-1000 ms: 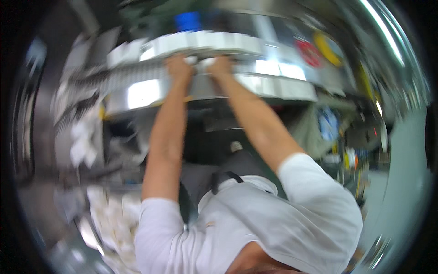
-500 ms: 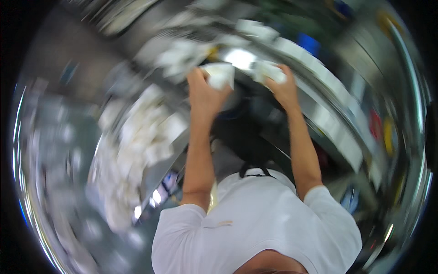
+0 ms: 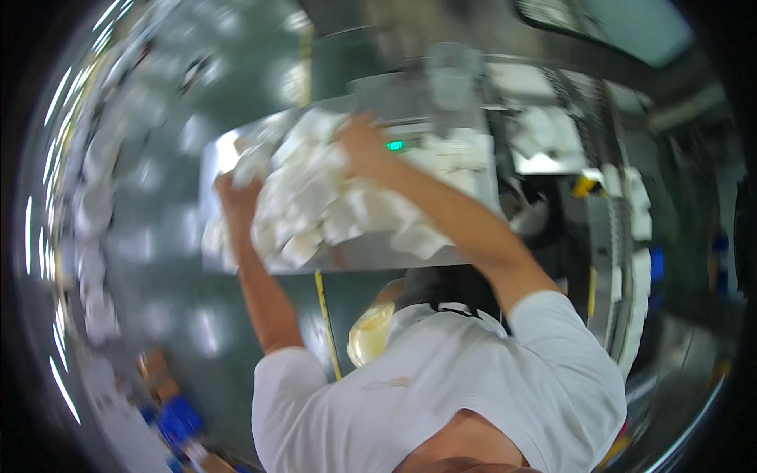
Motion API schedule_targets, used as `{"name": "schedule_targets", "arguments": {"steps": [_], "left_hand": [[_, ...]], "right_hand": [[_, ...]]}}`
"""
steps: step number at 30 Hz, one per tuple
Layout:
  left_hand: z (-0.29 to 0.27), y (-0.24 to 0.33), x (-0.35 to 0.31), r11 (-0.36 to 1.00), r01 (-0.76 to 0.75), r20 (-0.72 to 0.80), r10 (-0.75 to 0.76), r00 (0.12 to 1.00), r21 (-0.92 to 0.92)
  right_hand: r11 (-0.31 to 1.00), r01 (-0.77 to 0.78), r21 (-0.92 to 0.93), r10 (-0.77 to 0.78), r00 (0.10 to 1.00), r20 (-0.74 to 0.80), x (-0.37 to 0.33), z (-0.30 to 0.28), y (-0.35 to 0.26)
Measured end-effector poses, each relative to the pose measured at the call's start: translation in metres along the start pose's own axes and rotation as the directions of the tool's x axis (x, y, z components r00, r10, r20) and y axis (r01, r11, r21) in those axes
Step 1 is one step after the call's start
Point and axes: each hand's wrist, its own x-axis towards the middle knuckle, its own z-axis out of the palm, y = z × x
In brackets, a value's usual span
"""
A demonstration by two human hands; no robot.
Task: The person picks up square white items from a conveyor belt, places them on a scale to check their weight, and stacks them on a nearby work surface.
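A loose heap of crumpled-looking white pieces (image 3: 315,193) fills the upper middle of the frame, on a metal table (image 3: 347,257). Half a second earlier it lay at the frame's left, and each hand gripped a white piece well apart from it. Now the left hand (image 3: 239,193) is at its left end and the right hand (image 3: 363,146) at its upper edge (blur leaves both grips impossible to tell), near a green-lit display (image 3: 396,145).

White heap (image 3: 315,193) across most of the table (image 3: 359,254), open floor (image 3: 162,292) leftward
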Motion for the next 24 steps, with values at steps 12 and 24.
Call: {"name": "schedule_targets", "arguments": {"steps": [12, 24], "left_hand": [[-0.016, 0.021, 0.05, 0.958, -0.099, 0.172, 0.053, 0.984, 0.27], [0.089, 0.567, -0.166, 0.425, -0.563, 0.418, 0.896, 0.15, -0.709]], "right_hand": [[0.761, -0.555, 0.336, 0.645, 0.591, -0.484, -0.351, -0.139, 0.198], [-0.627, -0.752, 0.202, 0.775, -0.629, 0.062, -0.996, -0.093, 0.245]]}}
